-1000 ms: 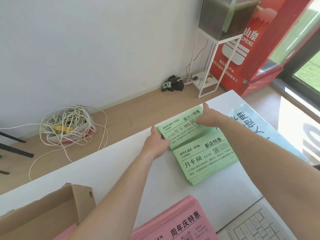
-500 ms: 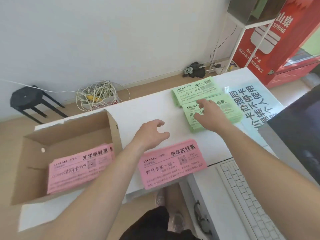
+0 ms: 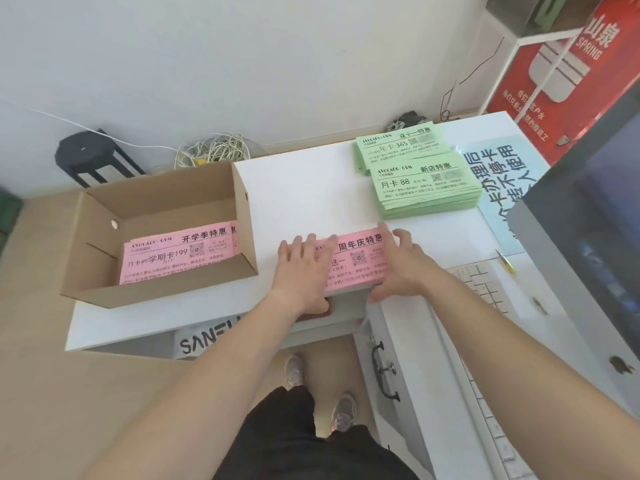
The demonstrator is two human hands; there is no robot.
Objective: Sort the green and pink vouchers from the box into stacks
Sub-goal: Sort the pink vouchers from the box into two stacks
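My left hand (image 3: 300, 271) & right hand (image 3: 403, 265) lie flat, fingers spread, bracketing the near pink stack (image 3: 360, 261) w/o gripping — thin, slippery sheets, so I'd squeeze the short ends.

A black stool (image 3: 93, 157) stands on the floor far left, with a tangle of white cord (image 3: 213, 152) beside it. A keyboard (image 3: 485, 289) lies at the right, near a blue sign (image 3: 498, 188) and a red machine (image 3: 568, 74).

left hand (image 3: 302, 271) hides voucher print (partly)
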